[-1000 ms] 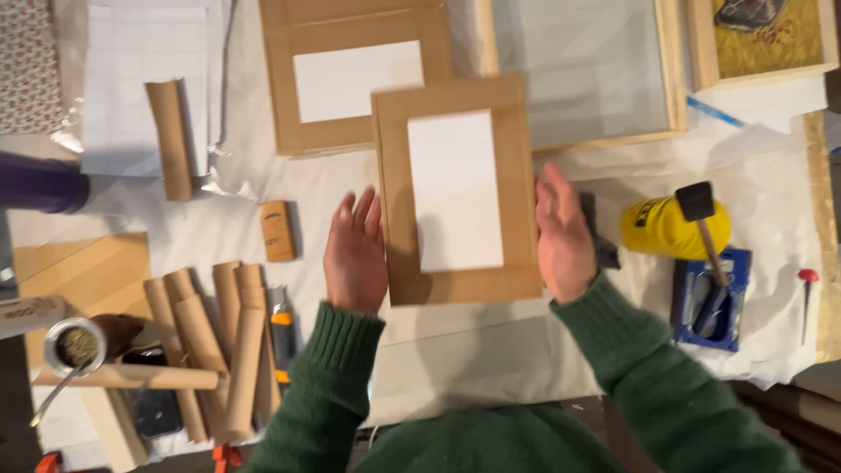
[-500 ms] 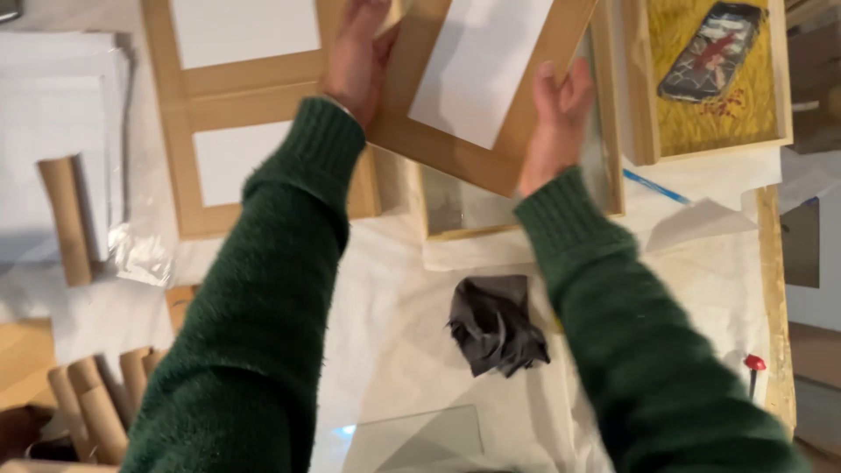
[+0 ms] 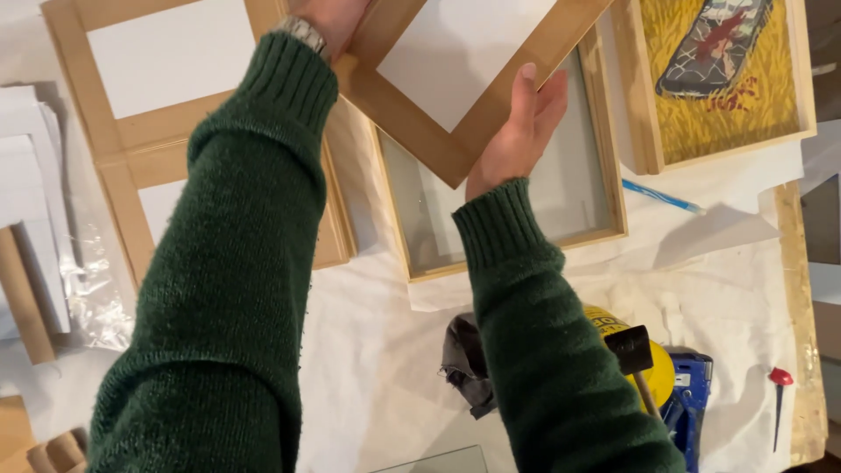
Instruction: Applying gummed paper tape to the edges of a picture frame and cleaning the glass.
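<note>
Tan wooden frame [image 3: 455, 105] with white centre, dark green ribbed sleeves [image 3: 236, 263].

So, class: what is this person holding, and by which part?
A wooden frame with a white centre, held by its opposite edges: left hand on one side, right hand on the other.

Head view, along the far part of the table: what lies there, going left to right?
Two stacked wooden frames with white panels → tilted frame with white panel held in both hands → empty glazed wooden frame → framed yellow picture.
</note>
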